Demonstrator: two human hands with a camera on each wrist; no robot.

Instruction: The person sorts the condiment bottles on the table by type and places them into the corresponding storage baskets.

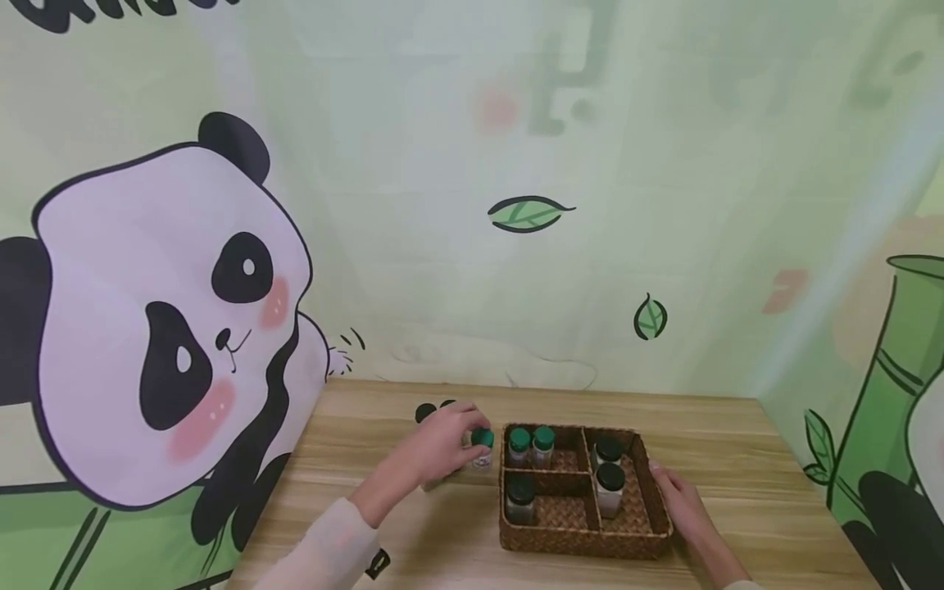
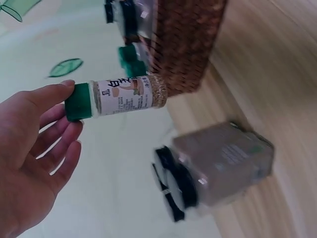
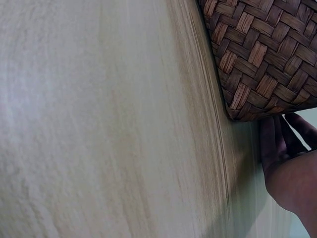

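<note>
My left hand (image 1: 446,442) pinches the green cap of a small spice jar (image 2: 126,94) between thumb and fingers, just left of the basket and off the table. The jar is clear with a white printed label and grainy contents. My right hand (image 1: 686,500) rests against the right side of a brown woven basket (image 1: 583,541); its fingertips are partly hidden by the basket in the right wrist view. Two green-capped jars (image 1: 531,442) stand in the basket's back left compartment. One black-capped jar (image 1: 520,498) is in the front left, and two black-capped jars (image 1: 610,483) are in the right compartment.
Black-lidded jars (image 2: 213,168) with brown contents stand on the wooden table (image 1: 737,459) left of the basket, partly behind my left hand in the head view. A printed panda backdrop (image 1: 413,246) rises behind the table.
</note>
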